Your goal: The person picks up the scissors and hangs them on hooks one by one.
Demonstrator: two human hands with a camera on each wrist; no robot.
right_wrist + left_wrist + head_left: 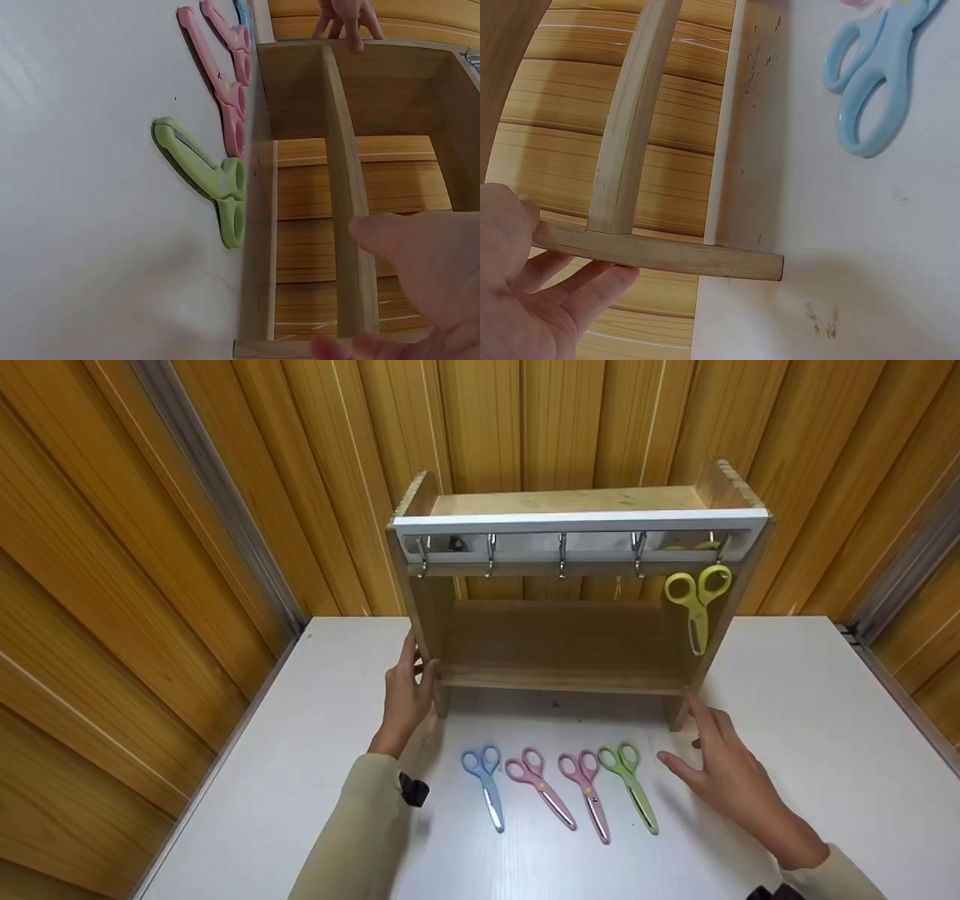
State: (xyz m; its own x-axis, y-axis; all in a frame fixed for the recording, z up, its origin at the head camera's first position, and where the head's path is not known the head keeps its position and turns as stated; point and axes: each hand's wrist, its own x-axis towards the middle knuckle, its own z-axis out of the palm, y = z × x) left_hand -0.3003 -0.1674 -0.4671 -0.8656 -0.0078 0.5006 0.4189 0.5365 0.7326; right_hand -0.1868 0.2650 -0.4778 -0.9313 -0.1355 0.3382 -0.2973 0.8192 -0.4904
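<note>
A small wooden shelf rack (pixel 562 681) stands on the white table, a row of metal hooks along its top front. My left hand (pixel 405 697) grips its left side panel (pixel 697 256), thumb over the front edge and fingers along the outside. At the lower right panel, my right hand (pixel 731 765) touches with its fingertips while the thumb is spread away. Yellow-green scissors (pixel 697 611) hang from the rightmost hook. In front of the rack lie blue scissors (pixel 489 791), two pairs of pink scissors (pixel 551 795) and green scissors (pixel 196 165).
The white table (pixel 277 780) meets wood-grain walls (pixel 517 427) behind and at both sides. Metal posts (pixel 232 502) stand at the corners. The other metal hooks (pixel 562 556) hold nothing.
</note>
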